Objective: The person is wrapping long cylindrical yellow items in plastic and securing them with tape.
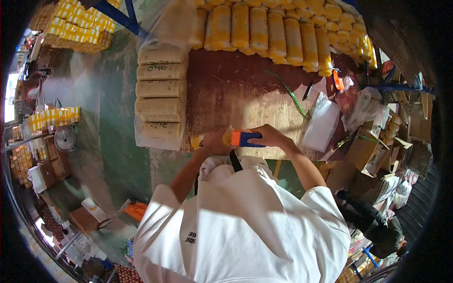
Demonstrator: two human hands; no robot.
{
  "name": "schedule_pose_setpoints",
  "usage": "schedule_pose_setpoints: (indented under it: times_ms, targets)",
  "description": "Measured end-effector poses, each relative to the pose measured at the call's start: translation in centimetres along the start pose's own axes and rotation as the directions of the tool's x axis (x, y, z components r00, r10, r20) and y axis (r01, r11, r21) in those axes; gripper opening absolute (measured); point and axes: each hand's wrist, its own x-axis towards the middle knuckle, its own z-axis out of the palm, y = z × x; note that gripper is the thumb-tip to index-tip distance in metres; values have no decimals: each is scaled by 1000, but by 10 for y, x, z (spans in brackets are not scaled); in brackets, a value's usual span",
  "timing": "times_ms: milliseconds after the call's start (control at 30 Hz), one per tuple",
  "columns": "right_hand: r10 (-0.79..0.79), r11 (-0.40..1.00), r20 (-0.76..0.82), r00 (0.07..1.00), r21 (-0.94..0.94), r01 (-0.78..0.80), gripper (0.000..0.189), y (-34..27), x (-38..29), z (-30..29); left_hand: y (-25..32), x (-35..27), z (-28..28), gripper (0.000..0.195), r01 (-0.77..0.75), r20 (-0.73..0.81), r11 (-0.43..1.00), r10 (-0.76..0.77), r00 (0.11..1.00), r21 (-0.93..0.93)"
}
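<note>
My left hand (216,140), with a beaded bracelet at the wrist, is closed around a yellow plastic-wrapped roll (197,142) at the table's front edge. My right hand (270,136) grips a blue and orange block-shaped tool (244,138), whose orange end is against or very near the roll's right end. What kind of tool it is cannot be told. Left of my hands, several paper-wrapped rolls (159,109) with dark handwriting lie stacked in a clear plastic bag. Across the worn wooden table top (226,92), yellow wrapped rolls (258,28) stand in a row along the far side.
On the table's right lie a green strap (292,95), bubble wrap (321,122), a dark pen-like item (308,90) and an orange tool (338,80). Open cardboard boxes (362,155) stand right. Another person (378,226) is at the lower right. A blue frame post (116,16) rises far left.
</note>
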Motion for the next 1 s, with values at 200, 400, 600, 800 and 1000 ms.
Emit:
schedule_pose_setpoints:
  times_ms: [200, 400, 600, 800, 1000]
  targets:
    - [-103, 993, 108, 989, -43, 108, 51, -33, -32, -21, 15, -52, -38, 90, -310, -269, 945, 327, 906, 104]
    - [-52, 948, -112, 992, -318, 14, 49, -21, -18, -7, -14, -60, -30, 92, -236, -180, 968, 247, 952, 84]
    - [-19, 831, -282, 959, -538, -142, 19, -75, 38, 62, 9, -52, -16, 87, -90, -249, 993, 68, 966, -79]
    - [81, 778, -256, 963, -588, -222, 9, -56, 33, 56, 27, -38, -16, 77, -163, -276, 957, 93, 957, -242]
    - [-7, 718, -302, 953, -665, -205, 14, -29, 20, 53, 33, -15, 18, 81, -392, -379, 918, 385, 841, 62]
